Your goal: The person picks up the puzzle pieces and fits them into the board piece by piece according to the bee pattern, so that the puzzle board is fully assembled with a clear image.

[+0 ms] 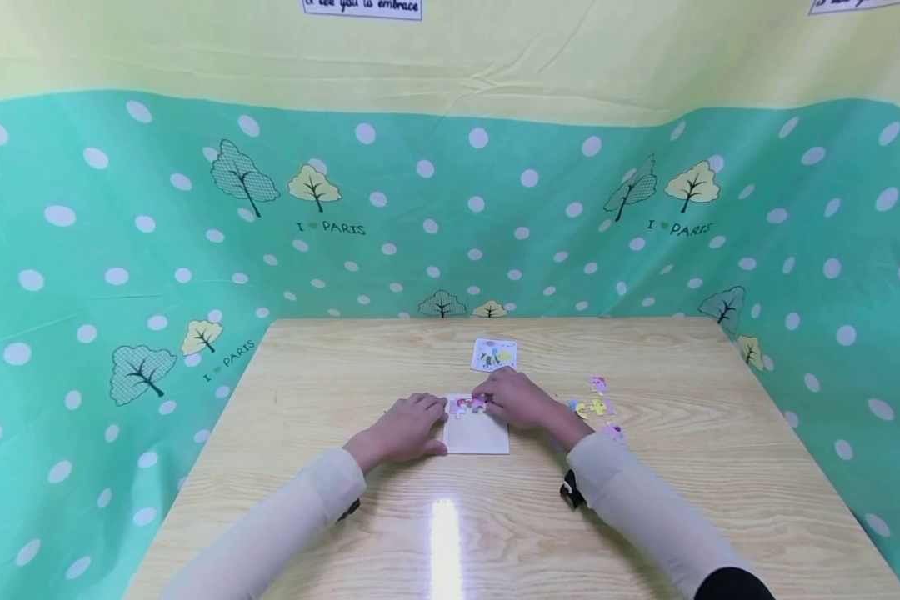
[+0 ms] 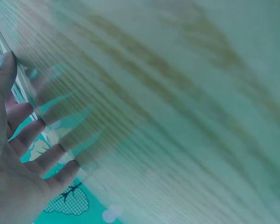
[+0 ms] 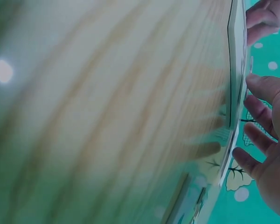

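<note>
A white square puzzle board (image 1: pixel 477 435) lies on the table between both hands. Joined pink picture pieces (image 1: pixel 461 406) line its far edge. My left hand (image 1: pixel 408 427) rests along the board's left side, fingers extended and thumb near the near-left corner; the left wrist view shows those fingers (image 2: pixel 46 158) spread. At the far right corner, my right hand (image 1: pixel 521 398) pinches a small puzzle piece (image 1: pixel 486 400), mostly covered by the fingers. In the right wrist view, the right hand's thumb (image 3: pixel 266 86) meets the board edge (image 3: pixel 234 70), and the index finger is hidden.
Behind the board lies a picture card (image 1: pixel 494 355) with a bee-like figure. Loose puzzle pieces (image 1: pixel 598 407) are scattered right of the right forearm, which partly hides them. A black object (image 1: pixel 571 490) sits by the right sleeve. A dotted green curtain (image 1: pixel 476 203) borders the wooden table (image 1: pixel 330 367).
</note>
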Action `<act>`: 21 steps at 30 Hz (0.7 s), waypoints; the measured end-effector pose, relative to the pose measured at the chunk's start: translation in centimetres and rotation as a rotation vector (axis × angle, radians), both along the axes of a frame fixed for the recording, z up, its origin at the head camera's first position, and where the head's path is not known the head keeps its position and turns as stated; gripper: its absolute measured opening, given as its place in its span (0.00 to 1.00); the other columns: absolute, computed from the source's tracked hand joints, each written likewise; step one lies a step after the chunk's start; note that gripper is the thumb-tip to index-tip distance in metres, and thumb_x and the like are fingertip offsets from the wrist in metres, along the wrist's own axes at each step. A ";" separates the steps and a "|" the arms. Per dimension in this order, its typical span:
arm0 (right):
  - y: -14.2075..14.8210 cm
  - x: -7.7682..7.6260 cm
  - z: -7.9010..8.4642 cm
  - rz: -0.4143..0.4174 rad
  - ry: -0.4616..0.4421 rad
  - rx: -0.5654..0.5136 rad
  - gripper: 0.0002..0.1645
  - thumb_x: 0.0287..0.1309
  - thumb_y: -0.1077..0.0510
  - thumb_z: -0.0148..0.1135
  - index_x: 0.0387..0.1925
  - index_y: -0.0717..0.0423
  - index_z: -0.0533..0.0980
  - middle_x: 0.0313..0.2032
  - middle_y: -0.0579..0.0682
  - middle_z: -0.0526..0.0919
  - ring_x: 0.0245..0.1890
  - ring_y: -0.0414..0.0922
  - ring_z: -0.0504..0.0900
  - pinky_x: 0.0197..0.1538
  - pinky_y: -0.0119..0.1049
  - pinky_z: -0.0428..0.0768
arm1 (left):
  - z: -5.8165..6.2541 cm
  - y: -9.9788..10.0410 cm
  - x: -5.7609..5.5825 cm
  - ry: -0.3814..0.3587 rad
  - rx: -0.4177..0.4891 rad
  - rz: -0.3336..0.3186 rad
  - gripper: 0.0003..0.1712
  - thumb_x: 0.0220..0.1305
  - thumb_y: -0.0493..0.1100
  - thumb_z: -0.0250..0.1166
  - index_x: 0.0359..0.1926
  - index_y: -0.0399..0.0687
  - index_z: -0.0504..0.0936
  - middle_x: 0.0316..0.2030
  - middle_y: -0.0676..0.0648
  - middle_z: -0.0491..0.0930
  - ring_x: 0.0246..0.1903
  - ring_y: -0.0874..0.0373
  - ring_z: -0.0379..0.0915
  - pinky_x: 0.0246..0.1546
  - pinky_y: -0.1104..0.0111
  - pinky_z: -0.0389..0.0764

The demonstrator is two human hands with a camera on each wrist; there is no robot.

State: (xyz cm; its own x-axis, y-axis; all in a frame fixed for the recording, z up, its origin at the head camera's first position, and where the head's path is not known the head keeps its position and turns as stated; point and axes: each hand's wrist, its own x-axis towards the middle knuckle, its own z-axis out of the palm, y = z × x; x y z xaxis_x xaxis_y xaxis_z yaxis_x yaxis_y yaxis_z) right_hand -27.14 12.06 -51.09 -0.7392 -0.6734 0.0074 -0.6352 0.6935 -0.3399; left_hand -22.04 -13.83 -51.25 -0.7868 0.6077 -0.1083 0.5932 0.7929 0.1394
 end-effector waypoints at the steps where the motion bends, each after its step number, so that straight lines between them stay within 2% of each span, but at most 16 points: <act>1: -0.1 0.0 0.0 0.000 0.000 0.008 0.17 0.69 0.54 0.62 0.57 0.47 0.82 0.51 0.48 0.85 0.57 0.49 0.78 0.67 0.53 0.74 | 0.0 0.0 0.0 0.003 0.002 -0.003 0.36 0.64 0.68 0.65 0.62 0.50 0.78 0.71 0.43 0.71 0.70 0.43 0.66 0.68 0.46 0.73; 7: -0.7 0.1 -0.1 0.000 0.001 0.030 0.18 0.69 0.52 0.63 0.58 0.46 0.82 0.51 0.49 0.85 0.57 0.49 0.77 0.66 0.52 0.74 | -0.1 0.0 0.0 0.030 0.002 -0.025 0.36 0.63 0.68 0.65 0.61 0.49 0.78 0.70 0.42 0.72 0.69 0.42 0.68 0.66 0.46 0.75; 21: -1.3 0.0 0.1 0.006 0.020 0.060 0.15 0.68 0.53 0.64 0.55 0.44 0.84 0.49 0.46 0.84 0.56 0.47 0.77 0.64 0.49 0.75 | -0.3 -0.1 -0.2 0.031 -0.008 -0.017 0.37 0.64 0.68 0.64 0.63 0.49 0.78 0.70 0.42 0.71 0.70 0.43 0.67 0.66 0.45 0.75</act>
State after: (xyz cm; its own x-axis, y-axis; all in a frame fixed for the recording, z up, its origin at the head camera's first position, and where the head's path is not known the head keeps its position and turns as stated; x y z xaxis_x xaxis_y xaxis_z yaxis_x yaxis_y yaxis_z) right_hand -27.12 10.78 -51.02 -0.7354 -0.6774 -0.0187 -0.6454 0.7085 -0.2853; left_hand -22.19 -13.95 -51.55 -0.7795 0.6200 -0.0895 0.6103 0.7838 0.1144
